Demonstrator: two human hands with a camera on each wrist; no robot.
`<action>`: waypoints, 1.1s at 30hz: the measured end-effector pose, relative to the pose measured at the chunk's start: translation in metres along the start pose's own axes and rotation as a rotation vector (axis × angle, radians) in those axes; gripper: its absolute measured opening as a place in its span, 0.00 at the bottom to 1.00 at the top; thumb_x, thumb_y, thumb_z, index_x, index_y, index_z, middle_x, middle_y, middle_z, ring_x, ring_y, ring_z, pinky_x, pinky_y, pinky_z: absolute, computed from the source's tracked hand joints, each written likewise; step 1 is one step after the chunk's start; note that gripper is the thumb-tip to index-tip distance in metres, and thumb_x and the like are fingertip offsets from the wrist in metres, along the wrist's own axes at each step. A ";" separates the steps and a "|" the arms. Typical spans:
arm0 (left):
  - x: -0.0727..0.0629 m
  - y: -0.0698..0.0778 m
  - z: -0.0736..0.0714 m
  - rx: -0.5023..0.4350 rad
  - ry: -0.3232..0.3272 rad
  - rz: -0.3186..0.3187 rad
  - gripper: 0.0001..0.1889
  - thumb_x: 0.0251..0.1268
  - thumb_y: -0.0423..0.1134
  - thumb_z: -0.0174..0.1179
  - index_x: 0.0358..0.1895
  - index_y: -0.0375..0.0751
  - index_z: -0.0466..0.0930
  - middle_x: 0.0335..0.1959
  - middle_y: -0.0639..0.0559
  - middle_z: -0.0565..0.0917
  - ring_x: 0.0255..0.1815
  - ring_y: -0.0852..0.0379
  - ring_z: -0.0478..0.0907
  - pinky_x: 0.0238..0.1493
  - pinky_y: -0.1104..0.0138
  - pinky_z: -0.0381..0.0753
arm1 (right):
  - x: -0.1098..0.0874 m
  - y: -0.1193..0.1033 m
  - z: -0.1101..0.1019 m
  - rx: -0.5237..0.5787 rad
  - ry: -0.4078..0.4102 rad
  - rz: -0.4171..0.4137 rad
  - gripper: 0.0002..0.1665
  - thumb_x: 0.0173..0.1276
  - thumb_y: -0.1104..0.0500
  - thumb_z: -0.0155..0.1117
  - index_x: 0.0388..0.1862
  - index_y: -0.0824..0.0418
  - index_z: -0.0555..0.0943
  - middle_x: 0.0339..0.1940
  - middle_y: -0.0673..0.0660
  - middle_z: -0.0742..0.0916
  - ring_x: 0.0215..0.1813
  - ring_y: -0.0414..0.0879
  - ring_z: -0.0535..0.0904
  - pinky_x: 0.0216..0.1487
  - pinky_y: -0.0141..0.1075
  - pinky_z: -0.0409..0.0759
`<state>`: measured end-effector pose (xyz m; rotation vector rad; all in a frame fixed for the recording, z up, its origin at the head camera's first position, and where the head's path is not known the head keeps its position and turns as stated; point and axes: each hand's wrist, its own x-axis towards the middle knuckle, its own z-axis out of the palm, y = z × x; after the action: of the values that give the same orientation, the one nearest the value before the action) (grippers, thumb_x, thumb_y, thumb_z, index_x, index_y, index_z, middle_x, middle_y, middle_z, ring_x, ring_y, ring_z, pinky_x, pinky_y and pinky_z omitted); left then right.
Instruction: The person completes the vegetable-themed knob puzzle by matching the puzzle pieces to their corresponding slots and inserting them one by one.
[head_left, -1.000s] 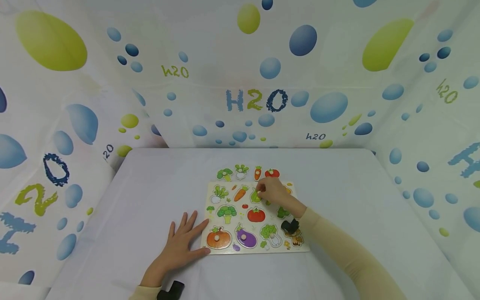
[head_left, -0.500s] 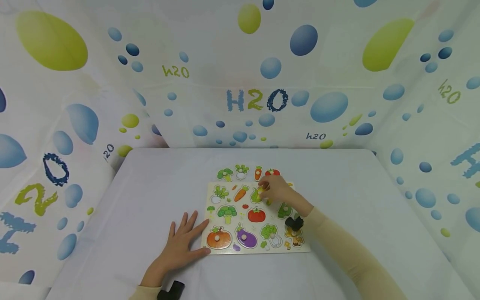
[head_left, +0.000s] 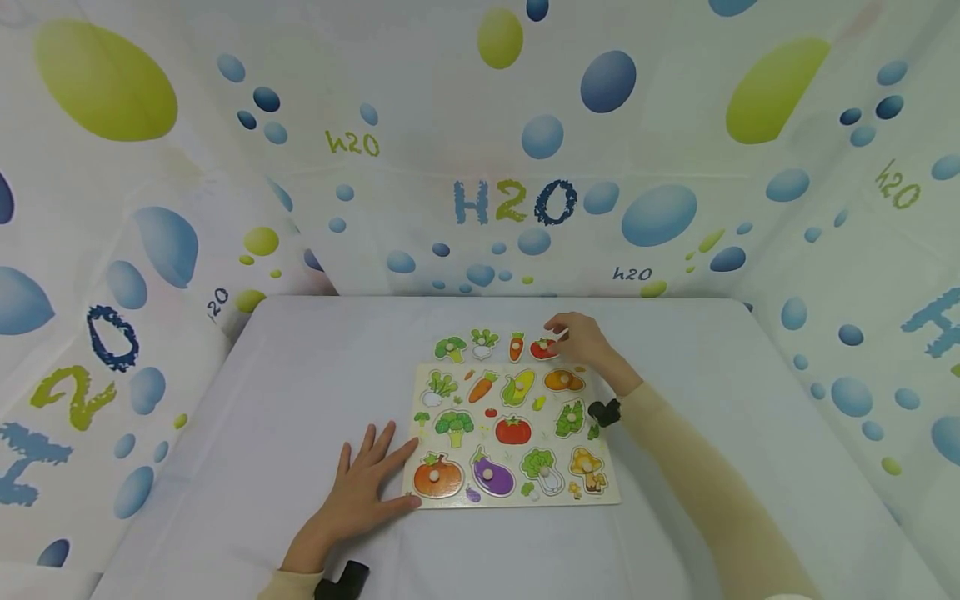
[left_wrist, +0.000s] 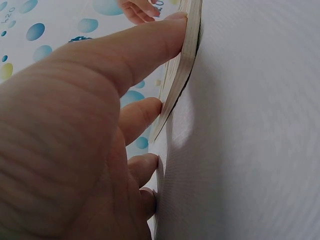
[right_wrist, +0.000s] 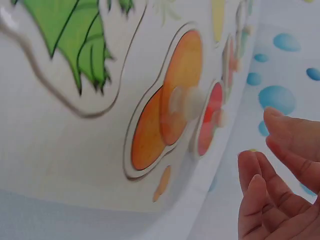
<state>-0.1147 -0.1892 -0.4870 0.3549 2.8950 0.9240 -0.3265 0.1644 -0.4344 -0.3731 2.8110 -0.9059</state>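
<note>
My left hand (head_left: 363, 490) lies with fingers spread at the left edge of a wooden vegetable puzzle board (head_left: 480, 503). In the left wrist view, its thumb (left_wrist: 150, 47) and a fingertip touch the board's edge. My right hand (head_left: 587, 343) is over the table behind the board, at the right side of a loose tomato piece (head_left: 542, 348). The right wrist view shows the fingers and thumb (right_wrist: 292, 137) bent but parted, with nothing between them. The tomato piece (right_wrist: 210, 120) has a round knob. A corn piece (head_left: 518, 387) and a potato piece (head_left: 564, 381) sit in the board.
Beside the tomato piece lie loose broccoli (head_left: 451, 348), radish (head_left: 483, 342) and carrot (head_left: 516, 346) pieces in a row. Pumpkin (head_left: 438, 477) and eggplant (head_left: 492, 473) pieces with knobs are in the board's near row. A white cloth covers the table (head_left: 300, 375).
My right hand has left the corn in the board and moved back and right to the loose tomato piece. The corn and potato pieces are now uncovered. My left hand stays put.
</note>
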 end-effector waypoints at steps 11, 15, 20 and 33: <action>0.000 -0.001 0.000 0.004 -0.009 -0.012 0.42 0.49 0.63 0.68 0.70 0.53 0.70 0.78 0.39 0.56 0.79 0.31 0.42 0.72 0.32 0.31 | 0.018 0.010 0.013 -0.037 -0.054 0.042 0.17 0.63 0.64 0.69 0.51 0.65 0.81 0.48 0.64 0.84 0.50 0.55 0.79 0.54 0.45 0.80; -0.001 0.000 -0.001 0.000 -0.007 -0.012 0.42 0.49 0.62 0.68 0.70 0.53 0.71 0.78 0.39 0.56 0.79 0.31 0.42 0.72 0.32 0.31 | 0.020 0.010 0.017 -0.058 -0.076 0.048 0.17 0.63 0.63 0.69 0.51 0.64 0.82 0.47 0.63 0.85 0.50 0.54 0.79 0.56 0.45 0.79; -0.001 0.000 0.000 0.002 -0.001 -0.010 0.42 0.48 0.63 0.68 0.70 0.53 0.71 0.78 0.39 0.56 0.79 0.31 0.42 0.72 0.32 0.32 | 0.022 0.009 0.020 -0.070 -0.080 0.052 0.13 0.65 0.64 0.67 0.48 0.65 0.83 0.46 0.61 0.85 0.47 0.52 0.79 0.55 0.44 0.80; -0.001 -0.004 0.004 0.007 0.028 0.013 0.42 0.47 0.63 0.69 0.69 0.53 0.72 0.77 0.38 0.58 0.78 0.29 0.44 0.71 0.31 0.34 | 0.023 0.005 0.021 -0.103 -0.031 0.046 0.08 0.67 0.65 0.64 0.42 0.66 0.85 0.40 0.60 0.86 0.43 0.51 0.79 0.49 0.42 0.81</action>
<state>-0.1140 -0.1904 -0.4925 0.3641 2.9254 0.9292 -0.3440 0.1500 -0.4560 -0.3321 2.8322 -0.7423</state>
